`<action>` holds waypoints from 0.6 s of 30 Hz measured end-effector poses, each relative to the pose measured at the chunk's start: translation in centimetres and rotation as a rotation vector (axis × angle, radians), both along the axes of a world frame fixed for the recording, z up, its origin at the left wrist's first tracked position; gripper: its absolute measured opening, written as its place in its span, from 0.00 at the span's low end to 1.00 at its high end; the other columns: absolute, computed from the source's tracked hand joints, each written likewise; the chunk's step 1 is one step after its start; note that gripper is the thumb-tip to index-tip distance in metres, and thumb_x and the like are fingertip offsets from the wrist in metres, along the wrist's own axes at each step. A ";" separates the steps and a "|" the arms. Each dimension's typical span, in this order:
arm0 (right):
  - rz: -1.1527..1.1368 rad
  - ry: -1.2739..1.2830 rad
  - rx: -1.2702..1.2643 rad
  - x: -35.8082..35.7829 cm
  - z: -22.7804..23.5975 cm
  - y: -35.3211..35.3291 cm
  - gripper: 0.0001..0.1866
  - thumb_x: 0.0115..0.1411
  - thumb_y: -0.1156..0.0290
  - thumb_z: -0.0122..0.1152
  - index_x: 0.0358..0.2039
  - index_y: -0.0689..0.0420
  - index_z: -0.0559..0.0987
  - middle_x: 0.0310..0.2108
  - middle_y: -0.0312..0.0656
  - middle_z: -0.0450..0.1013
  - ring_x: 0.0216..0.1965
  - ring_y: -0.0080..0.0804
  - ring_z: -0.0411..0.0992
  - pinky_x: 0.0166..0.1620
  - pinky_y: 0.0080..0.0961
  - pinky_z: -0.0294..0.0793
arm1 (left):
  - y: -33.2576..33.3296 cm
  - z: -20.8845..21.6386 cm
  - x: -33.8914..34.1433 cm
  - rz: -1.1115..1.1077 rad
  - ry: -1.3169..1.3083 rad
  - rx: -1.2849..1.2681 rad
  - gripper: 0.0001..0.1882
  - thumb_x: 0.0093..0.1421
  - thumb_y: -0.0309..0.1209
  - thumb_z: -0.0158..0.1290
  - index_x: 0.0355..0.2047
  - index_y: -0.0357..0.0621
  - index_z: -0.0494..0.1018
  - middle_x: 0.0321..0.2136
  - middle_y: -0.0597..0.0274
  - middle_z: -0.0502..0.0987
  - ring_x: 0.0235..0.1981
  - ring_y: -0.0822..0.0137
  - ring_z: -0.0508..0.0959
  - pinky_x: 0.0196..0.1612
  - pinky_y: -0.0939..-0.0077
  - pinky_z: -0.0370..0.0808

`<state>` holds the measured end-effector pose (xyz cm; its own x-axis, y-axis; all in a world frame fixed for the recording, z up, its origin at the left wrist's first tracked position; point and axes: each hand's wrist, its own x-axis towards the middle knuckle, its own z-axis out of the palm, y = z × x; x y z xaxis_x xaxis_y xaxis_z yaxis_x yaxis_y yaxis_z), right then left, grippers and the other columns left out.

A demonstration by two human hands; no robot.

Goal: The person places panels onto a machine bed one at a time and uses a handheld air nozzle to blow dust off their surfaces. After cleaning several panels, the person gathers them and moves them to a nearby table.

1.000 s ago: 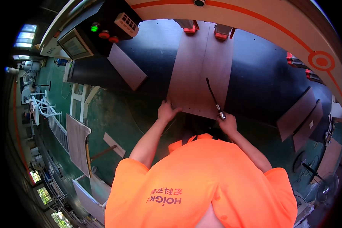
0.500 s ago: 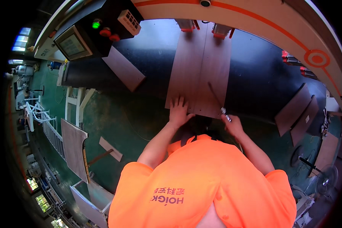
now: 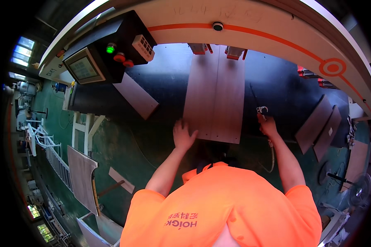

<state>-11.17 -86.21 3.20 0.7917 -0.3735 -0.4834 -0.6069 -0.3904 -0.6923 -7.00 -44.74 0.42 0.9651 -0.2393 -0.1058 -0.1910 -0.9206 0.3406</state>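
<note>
Two long brown wood-grain panels lie side by side on the black machine bed: a left panel and a right panel. My left hand is at the left panel's near left corner, its fingers stretched and somewhat apart, with nothing held. To the right of the panels, my right hand grips an air blow gun. The gun's long thin nozzle points away from me over the black bed. From below that hand hangs a pale hose. Small holes show along the panels' near edge.
A control box with a screen and buttons stands at the far left. The white machine arch spans the far side. Another board lies left on the bed; two more boards rest at the right. A curved panel stands at lower left.
My right hand has carried the blow gun off the panels to the right. My left hand has slid left from the panel's surface to its edge. The whole view has tilted somewhat upward.
</note>
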 end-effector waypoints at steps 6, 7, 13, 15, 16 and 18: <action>-0.039 -0.220 -0.538 3.6 -1.8 -5.1 0.23 0.58 0.50 0.62 0.42 0.59 0.77 0.37 0.53 0.77 0.36 0.49 0.78 0.40 0.39 0.77 | -0.3 -0.5 2.8 0.412 0.277 -0.160 0.47 0.50 0.48 0.64 0.64 0.41 0.57 0.59 0.36 0.60 0.57 0.39 0.68 0.54 0.55 0.72; -0.037 -0.374 -0.809 3.5 -2.2 -4.7 0.24 0.58 0.52 0.63 0.45 0.59 0.76 0.40 0.53 0.76 0.39 0.48 0.77 0.42 0.39 0.76 | -0.3 -1.2 3.1 0.411 0.287 -0.182 0.48 0.49 0.48 0.64 0.65 0.41 0.56 0.60 0.36 0.58 0.56 0.38 0.69 0.54 0.55 0.72; 0.039 -0.181 -0.188 -4.9 -4.5 7.0 0.23 0.53 0.61 0.68 0.45 0.61 0.79 0.38 0.50 0.79 0.41 0.44 0.78 0.47 0.35 0.76 | 4.0 -2.6 2.2 0.349 0.364 -0.416 0.36 0.47 0.42 0.66 0.54 0.38 0.70 0.51 0.40 0.73 0.49 0.45 0.77 0.50 0.60 0.75; 0.003 0.032 -0.018 -7.8 -5.9 9.9 0.24 0.54 0.60 0.69 0.46 0.63 0.78 0.39 0.50 0.79 0.42 0.43 0.78 0.47 0.35 0.76 | 5.7 0.9 1.6 0.339 0.500 -0.430 0.29 0.46 0.40 0.66 0.46 0.37 0.76 0.42 0.44 0.79 0.44 0.49 0.80 0.48 0.63 0.76; -0.090 -0.008 0.030 -8.4 -6.7 10.8 0.23 0.55 0.61 0.68 0.46 0.64 0.77 0.38 0.50 0.79 0.40 0.42 0.78 0.45 0.34 0.76 | 6.2 2.9 0.7 0.350 0.517 -0.355 0.25 0.46 0.40 0.65 0.42 0.36 0.78 0.37 0.46 0.81 0.41 0.52 0.82 0.46 0.64 0.77; -0.267 -0.094 0.135 -8.7 -8.0 12.7 0.22 0.56 0.62 0.67 0.45 0.65 0.77 0.36 0.48 0.79 0.37 0.40 0.78 0.41 0.32 0.77 | 8.6 6.1 -1.4 0.319 0.453 -0.222 0.24 0.46 0.39 0.65 0.41 0.36 0.78 0.38 0.46 0.81 0.40 0.52 0.82 0.45 0.64 0.77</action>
<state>-19.89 -73.50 -4.78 0.7179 -0.5115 -0.4722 -0.6063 -0.1263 -0.7851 -8.40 -36.11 6.56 0.8632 -0.0084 -0.5047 0.2928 -0.8061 0.5143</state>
